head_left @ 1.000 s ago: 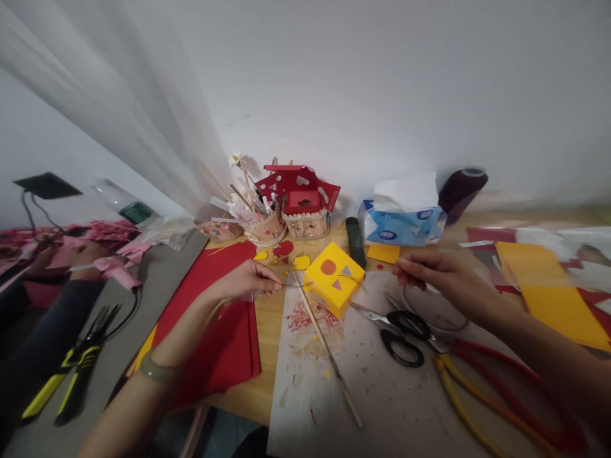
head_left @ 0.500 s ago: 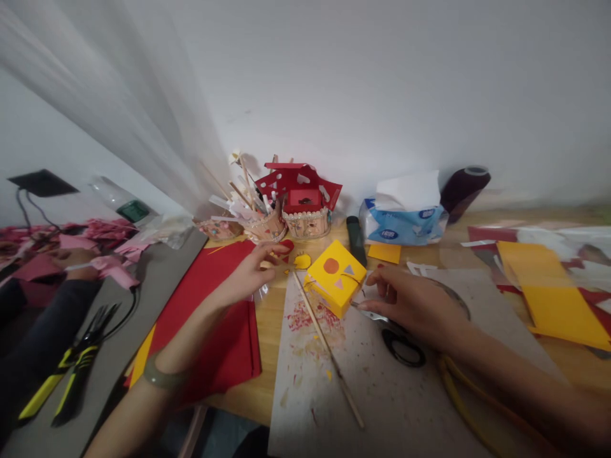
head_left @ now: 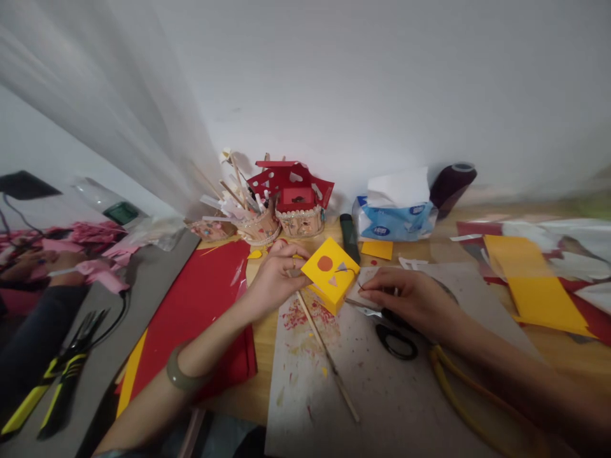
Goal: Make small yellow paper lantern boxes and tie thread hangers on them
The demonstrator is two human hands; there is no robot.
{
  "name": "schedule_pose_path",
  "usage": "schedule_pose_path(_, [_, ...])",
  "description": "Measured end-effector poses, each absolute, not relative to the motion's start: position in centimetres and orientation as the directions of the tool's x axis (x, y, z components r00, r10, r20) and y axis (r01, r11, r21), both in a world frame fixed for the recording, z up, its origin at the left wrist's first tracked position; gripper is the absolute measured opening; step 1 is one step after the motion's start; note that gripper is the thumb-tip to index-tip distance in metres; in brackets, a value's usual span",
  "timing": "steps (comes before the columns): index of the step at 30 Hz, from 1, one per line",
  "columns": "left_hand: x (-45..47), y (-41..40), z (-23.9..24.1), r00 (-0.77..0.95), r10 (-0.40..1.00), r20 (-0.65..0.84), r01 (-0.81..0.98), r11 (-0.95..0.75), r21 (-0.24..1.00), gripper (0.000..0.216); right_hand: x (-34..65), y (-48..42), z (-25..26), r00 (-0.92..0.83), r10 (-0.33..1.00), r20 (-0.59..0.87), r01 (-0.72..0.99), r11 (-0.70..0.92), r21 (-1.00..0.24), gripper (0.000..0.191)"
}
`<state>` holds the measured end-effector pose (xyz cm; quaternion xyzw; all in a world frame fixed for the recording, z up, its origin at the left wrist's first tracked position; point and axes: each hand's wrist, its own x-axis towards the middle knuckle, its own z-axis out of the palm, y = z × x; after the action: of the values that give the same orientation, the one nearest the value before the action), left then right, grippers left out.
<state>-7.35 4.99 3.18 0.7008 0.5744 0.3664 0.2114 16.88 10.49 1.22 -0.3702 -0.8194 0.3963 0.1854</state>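
Note:
A small yellow paper box (head_left: 330, 275) with an orange dot and small triangles on top sits at the middle of the wooden table (head_left: 563, 350). My left hand (head_left: 277, 280) grips its left side with curled fingers. My right hand (head_left: 408, 299) rests just right of the box, fingertips pinched on a thin wire or thread (head_left: 352, 273) that runs over the box's top edge. Black-handled scissors (head_left: 394, 334) lie partly under my right hand.
A grey board (head_left: 382, 394) with a thin wooden stick (head_left: 327, 356) lies in front. Red paper (head_left: 200, 305) is at left, yellow paper (head_left: 529, 286) at right. A tissue pack (head_left: 394, 216), a dark spool (head_left: 449, 181) and red craft baskets (head_left: 291, 203) line the wall. Another person's hands (head_left: 28, 264) work at far left.
My left hand let its end of the stretched wire go slack, swung toward the back, then came onto the box's left side. My right hand moved left and down to the box.

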Motion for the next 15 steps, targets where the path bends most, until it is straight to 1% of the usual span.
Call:
schedule_pose_path(2, [-7.4,5.0,3.3,0.07,0.968,0.241,0.604,-0.233,0.762,0.006,17.0,10.4,1.4,-0.657,0.754,0.03,0.46,0.431,-0.777,0.027])
schedule_pose_path(6, [-7.4,4.8,3.7,0.045,0.993,0.112,0.513,-0.12,0.85,0.01,17.2,10.2,1.7,-0.667,0.744,0.034,0.452,0.44,-0.776,0.03])
schedule_pose_path(10, [-6.9,4.6,4.0,0.06,0.998,0.038,0.354,-0.056,0.934,0.012,17.2,10.2,2.2,-0.663,0.748,0.041,0.437,0.431,-0.789,0.03])
schedule_pose_path(13, [-6.7,4.6,4.4,0.064,0.992,-0.107,0.256,0.087,0.963,0.028,17.2,10.2,2.6,-0.656,0.753,0.052,0.442,0.438,-0.783,0.029])
schedule_pose_path(15, [-6.7,4.8,4.7,0.102,0.973,-0.208,0.22,0.182,0.958,0.035,17.2,10.3,2.7,-0.648,0.759,0.057,0.448,0.441,-0.777,0.029])
